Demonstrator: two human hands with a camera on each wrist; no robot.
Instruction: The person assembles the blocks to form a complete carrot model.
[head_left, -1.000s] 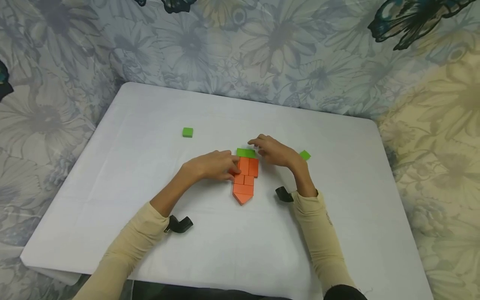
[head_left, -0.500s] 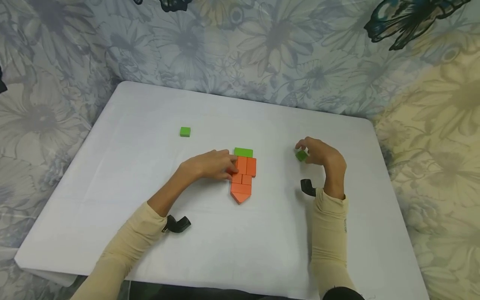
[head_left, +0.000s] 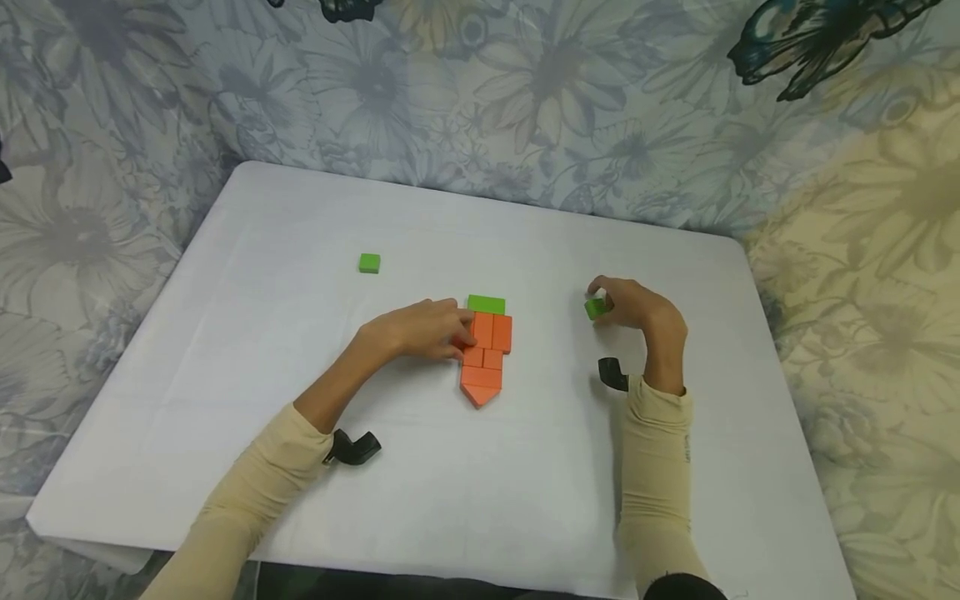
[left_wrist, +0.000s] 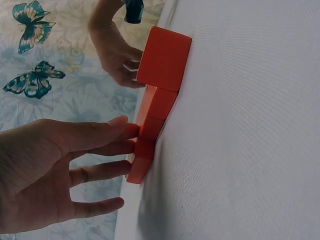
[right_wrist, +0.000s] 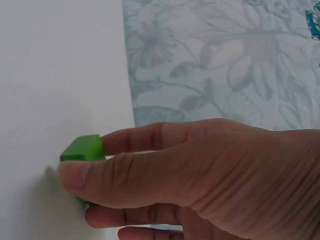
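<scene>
Several orange blocks [head_left: 482, 377] lie flush together in the middle of the table, with a triangular one at the near end. A green rectangular block [head_left: 487, 304] caps their far end. My left hand [head_left: 420, 330] rests its fairly straight fingertips against the left side of the orange blocks, as the left wrist view shows. Off to the right, my right hand [head_left: 637, 308] pinches a small green block [right_wrist: 84, 148] between thumb and fingers. The thumb hides part of that block in the right wrist view.
Another small green block [head_left: 369, 263] lies at the back left of the white table [head_left: 300, 217]. A flower-patterned wall covering [head_left: 480, 100] runs behind the table. A black wrist device [head_left: 356, 447] sticks out from the left sleeve, another [head_left: 612, 374] from the right.
My right hand has moved right from beside the green rectangular block to the small green block and has taken hold of it, shifting it slightly left. My left hand stays at the orange blocks.
</scene>
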